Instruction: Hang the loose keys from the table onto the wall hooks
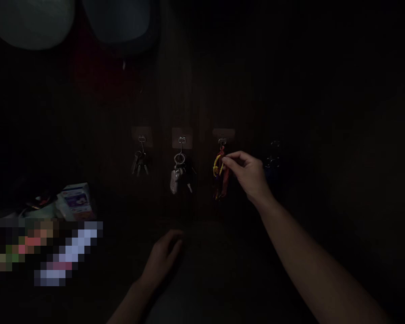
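Note:
My right hand pinches a yellow braided cord between thumb and fingertips. The cord hangs with a dark red strap from the rightmost of three wall hooks. From the middle hook hangs a bunch of keys on a ring, with a silvery fob-like piece. Smaller keys dangle from the left hook. Lower down, my left hand is apart from the hooks, its thumb away from the fingers and nothing visible in it.
The scene is very dark. Several packages lie at the lower left, among them a purple and white box; part of that area is pixelated. At the top left hang a pale rounded thing and a grey one. Dim metallic glints show right of my hand.

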Motion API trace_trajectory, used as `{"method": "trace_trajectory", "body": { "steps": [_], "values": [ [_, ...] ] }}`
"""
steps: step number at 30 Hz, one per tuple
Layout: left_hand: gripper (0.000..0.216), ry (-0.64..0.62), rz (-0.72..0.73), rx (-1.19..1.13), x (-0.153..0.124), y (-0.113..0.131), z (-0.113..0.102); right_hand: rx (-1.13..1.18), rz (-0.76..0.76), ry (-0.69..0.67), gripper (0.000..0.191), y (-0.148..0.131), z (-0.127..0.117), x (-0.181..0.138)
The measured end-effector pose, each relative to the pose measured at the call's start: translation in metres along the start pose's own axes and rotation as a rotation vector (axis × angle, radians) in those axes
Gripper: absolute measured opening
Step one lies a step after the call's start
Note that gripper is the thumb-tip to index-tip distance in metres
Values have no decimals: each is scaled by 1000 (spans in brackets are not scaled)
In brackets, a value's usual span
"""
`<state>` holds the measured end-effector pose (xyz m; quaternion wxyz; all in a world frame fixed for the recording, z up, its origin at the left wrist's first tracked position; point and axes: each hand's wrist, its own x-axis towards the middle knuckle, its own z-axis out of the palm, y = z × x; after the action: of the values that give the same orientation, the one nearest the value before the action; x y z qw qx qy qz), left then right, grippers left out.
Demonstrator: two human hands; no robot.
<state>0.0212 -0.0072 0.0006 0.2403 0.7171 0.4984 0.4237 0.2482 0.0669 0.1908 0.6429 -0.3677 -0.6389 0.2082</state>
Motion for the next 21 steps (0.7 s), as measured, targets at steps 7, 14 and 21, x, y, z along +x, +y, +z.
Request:
{"method": "trace_trajectory", "body": {
  "steps": [7, 14, 21],
  "values": [
    [23, 8, -1, -6, 1, -2, 1, -3, -25, 54, 15, 7, 1, 26],
    [21, -9, -13, -9, 1, 1, 0, -41, 18, 47, 15, 9, 2, 30],
    [21, -30, -6, 0, 0, 0, 1, -27, 6, 93, 11, 14, 5, 28]
  ]
}}
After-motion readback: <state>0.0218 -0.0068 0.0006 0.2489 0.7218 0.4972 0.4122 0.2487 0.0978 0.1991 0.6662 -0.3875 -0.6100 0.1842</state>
